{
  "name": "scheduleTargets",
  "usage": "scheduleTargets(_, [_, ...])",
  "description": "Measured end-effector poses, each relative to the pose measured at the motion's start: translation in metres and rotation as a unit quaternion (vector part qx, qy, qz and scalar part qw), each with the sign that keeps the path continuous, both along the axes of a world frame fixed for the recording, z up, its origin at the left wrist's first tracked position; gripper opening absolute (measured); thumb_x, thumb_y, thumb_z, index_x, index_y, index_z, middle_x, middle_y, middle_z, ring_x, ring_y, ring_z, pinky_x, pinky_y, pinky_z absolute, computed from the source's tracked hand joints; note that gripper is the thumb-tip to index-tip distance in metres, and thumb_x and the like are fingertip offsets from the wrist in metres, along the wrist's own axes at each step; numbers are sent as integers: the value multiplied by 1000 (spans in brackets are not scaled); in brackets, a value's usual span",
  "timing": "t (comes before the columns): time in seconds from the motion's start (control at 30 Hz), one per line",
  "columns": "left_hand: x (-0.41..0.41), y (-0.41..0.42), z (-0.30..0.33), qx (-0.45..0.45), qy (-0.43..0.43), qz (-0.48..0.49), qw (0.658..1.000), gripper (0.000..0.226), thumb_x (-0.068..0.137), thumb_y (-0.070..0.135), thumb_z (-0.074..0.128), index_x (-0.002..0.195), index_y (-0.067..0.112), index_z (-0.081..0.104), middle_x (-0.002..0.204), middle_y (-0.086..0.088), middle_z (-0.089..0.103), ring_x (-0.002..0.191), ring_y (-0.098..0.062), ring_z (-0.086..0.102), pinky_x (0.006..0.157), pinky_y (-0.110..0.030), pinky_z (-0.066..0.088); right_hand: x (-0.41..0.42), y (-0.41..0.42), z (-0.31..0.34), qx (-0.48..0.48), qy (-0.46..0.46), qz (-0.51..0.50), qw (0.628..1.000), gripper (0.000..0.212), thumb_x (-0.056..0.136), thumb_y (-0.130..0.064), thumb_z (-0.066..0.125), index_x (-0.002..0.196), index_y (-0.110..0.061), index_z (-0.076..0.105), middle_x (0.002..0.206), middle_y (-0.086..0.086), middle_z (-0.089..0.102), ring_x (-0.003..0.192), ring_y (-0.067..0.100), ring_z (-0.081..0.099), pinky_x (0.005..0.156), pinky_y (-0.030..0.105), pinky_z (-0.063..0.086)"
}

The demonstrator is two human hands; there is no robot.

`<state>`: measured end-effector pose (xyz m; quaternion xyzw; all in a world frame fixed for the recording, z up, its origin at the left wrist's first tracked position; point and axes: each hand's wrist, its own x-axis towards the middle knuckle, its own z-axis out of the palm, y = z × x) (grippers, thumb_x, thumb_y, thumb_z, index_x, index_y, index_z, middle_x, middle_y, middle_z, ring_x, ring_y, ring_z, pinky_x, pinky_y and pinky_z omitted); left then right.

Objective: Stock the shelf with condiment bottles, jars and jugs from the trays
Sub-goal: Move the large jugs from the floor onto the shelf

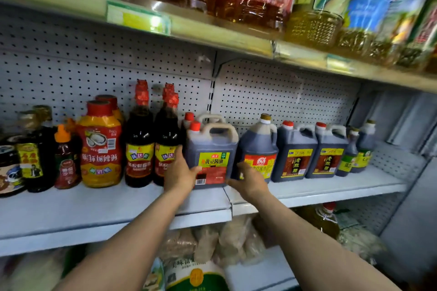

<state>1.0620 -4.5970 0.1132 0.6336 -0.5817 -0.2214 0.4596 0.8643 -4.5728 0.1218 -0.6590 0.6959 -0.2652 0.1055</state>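
A dark soy sauce jug [214, 149] with a yellow and red label and a beige handle stands on the white middle shelf [94, 205]. My left hand [181, 172] lies flat against the jug's left side, with the thumb across the lower front of the label. Just off the jug's lower right corner, my right hand [248, 178] has its fingers spread and holds nothing; it is blurred. Directly right stands a rounder dark jug [259, 146] with a red label, partly behind my right hand.
Two tall dark bottles [139, 139], an oyster sauce squeeze bottle [100, 146] and smaller bottles line the shelf to the left. Two vinegar jugs [295, 151] and small bottles stand to the right. Oil jugs fill the upper shelf [212, 30]. Bagged goods lie below.
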Motion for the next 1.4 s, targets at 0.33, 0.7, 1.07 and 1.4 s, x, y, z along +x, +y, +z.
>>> scheduleTargets(0.33, [21,162,-15,95,-118,28,988,73,76,32,83,138,31,43,132,-14,46,113,-35,56,92,-36,47,-30,127,9,15,99,87,991,76,78,-45,80,143,-25,46,134,16,49,127,34,47,102,38,42])
scheduleTargets(0.7, [-3,367,-85,182,-188,60,963,77,77,37,81,142,29,41,142,-14,48,130,-33,44,98,-34,41,-39,274,-47,48,154,212,964,79,78,-49,78,145,-26,43,139,14,51,128,35,47,105,39,41])
scheduleTargets(1.07, [23,427,-132,234,-209,69,947,71,78,39,80,139,30,44,136,-18,43,124,-39,44,103,-40,40,-7,336,-117,137,137,230,954,80,79,-45,79,146,-25,41,144,14,48,131,35,46,102,37,40])
scheduleTargets(1.4, [82,450,-212,272,-173,12,947,71,74,37,82,137,28,50,138,-18,44,125,-38,44,104,-38,41,54,374,-207,231,99,198,948,80,78,-35,81,146,-20,40,144,16,44,134,33,42,105,35,38])
